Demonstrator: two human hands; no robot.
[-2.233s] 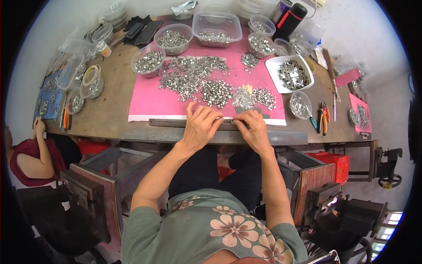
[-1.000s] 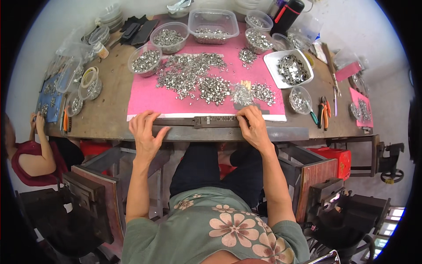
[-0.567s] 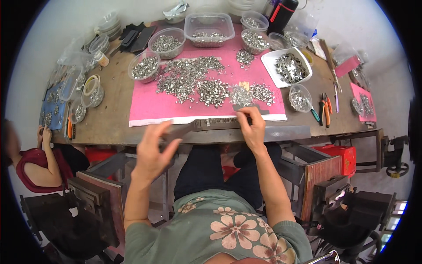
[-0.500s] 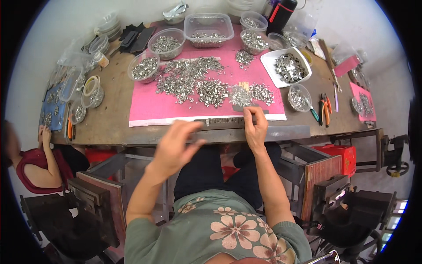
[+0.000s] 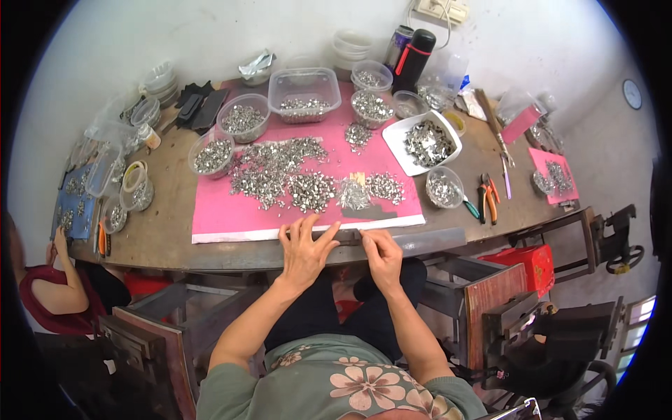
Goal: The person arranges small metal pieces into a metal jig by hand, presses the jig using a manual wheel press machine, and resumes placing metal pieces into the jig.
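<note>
My left hand [image 5: 306, 253] is over the bench's front edge, its fingers spread and the fingertips resting at a dark slotted metal strip [image 5: 348, 238]. Most of that strip is hidden beneath my hands. At its right end, my right hand [image 5: 383, 260] has thumb and forefinger pinched together; what is between them, if anything, cannot be made out. Beyond my hands lies a pink mat [image 5: 231, 227] with a white front border. On it are heaps of small silvery metal pieces [image 5: 312, 192], a pile of thin silvery pins [image 5: 353, 196] and a flat dark grey piece [image 5: 374, 213].
Clear tubs [image 5: 241, 120] of metal pieces stand along the back, with a white tray [image 5: 402, 148] at the right. Pliers [image 5: 488, 198] and a black flask [image 5: 414, 61] are further right. A metal bar [image 5: 437, 241] lies along the front edge. Another person [image 5: 59, 290] sits at left.
My left hand has come down onto the strip, its fingers now spread. My right hand stays pinched at the strip's right end. The whole view has shifted, showing more wall.
</note>
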